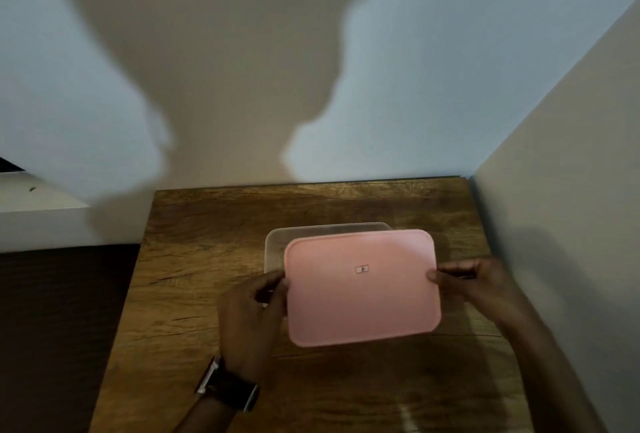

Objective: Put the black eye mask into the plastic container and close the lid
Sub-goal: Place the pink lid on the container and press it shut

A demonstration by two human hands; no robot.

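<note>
— While both hands grip it, where exactly does the pink lid [362,287] sit?

— It is held by its two short edges, the left hand [252,320] on the left edge and the right hand [472,282] on the right. The lid lies flat-side up over the clear plastic container [277,242], shifted toward the near right, so the container's far rim and left wall show past it.

— Is it pressed down?

— I cannot tell whether it touches the rim; it is plainly not lined up with it.

— And the fingers?

— On each hand they are closed narrowly on the lid's edge, the thumbs on top and the rest curled below.

— The black eye mask?

— Not visible; the lid covers most of the container, and the bit of wall that shows is too hazy to see through.

— Anything else?

— The container stands on a wooden bench [207,259] set against a pale wall [554,86], and a dark watch [228,386] sits on the left wrist. A small sticker [362,269] marks the lid's middle.
</note>
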